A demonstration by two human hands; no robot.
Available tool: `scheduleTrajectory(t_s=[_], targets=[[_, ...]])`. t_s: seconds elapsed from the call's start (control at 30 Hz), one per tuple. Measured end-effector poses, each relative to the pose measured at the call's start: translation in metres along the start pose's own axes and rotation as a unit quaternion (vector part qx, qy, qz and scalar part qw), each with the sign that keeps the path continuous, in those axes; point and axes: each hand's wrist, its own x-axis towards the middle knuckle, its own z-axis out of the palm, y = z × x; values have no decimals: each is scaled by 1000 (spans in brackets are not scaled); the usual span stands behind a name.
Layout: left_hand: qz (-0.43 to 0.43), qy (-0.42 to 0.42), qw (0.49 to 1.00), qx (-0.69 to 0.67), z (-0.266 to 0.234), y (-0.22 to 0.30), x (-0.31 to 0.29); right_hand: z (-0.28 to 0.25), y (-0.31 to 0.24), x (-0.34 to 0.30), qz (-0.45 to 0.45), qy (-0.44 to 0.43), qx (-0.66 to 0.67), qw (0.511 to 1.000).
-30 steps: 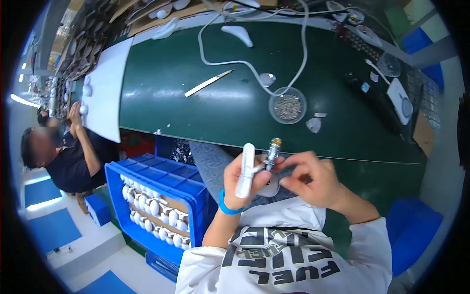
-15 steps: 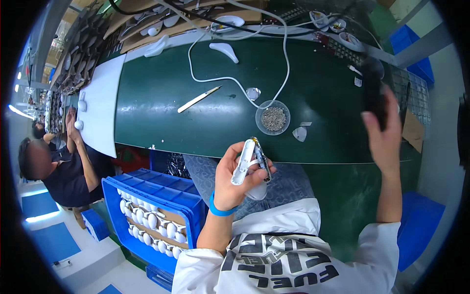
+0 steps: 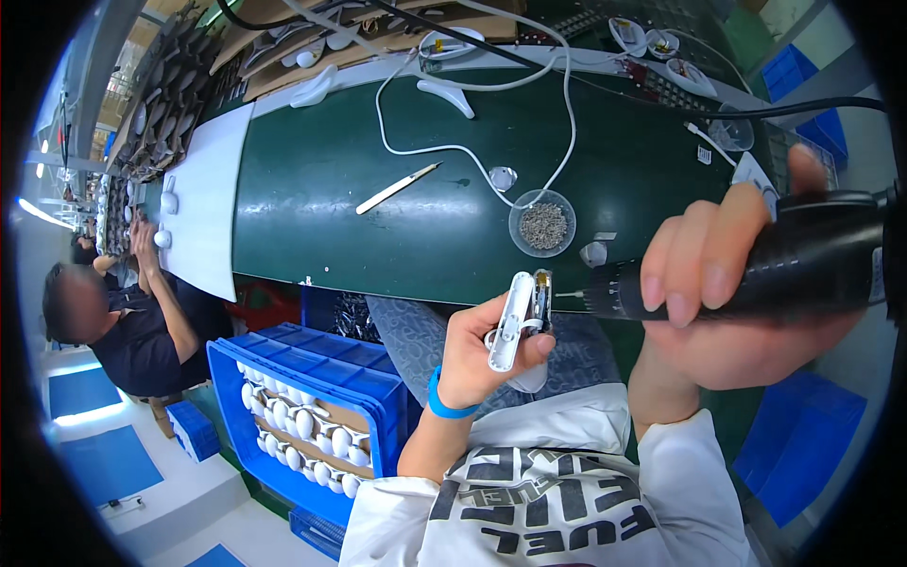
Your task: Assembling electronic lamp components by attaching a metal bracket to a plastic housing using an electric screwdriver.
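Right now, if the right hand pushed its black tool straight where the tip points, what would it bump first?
Probably the dark, shiny inner part held in the left hand, just beyond the tool's tip. Depth is unclear, so it might miss.

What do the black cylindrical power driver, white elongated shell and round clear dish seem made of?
Black cylindrical power driver: probably plastic, satin, soft highlights. White elongated shell: likely moulded plastic, smooth, evenly coloured. Round clear dish: glossy transparent walls, plastic or glass.
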Motion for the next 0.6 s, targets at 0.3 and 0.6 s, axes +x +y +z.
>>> scheduleTrajectory(t_s=[0.3,0.6], targets=[[-2,-5,1000,-26,1,-1,2,-19,30,1,-84,-58,51,993],[-6,-9,999,-47,6,2,5,-24,32,2,-74,-64,48,994]])
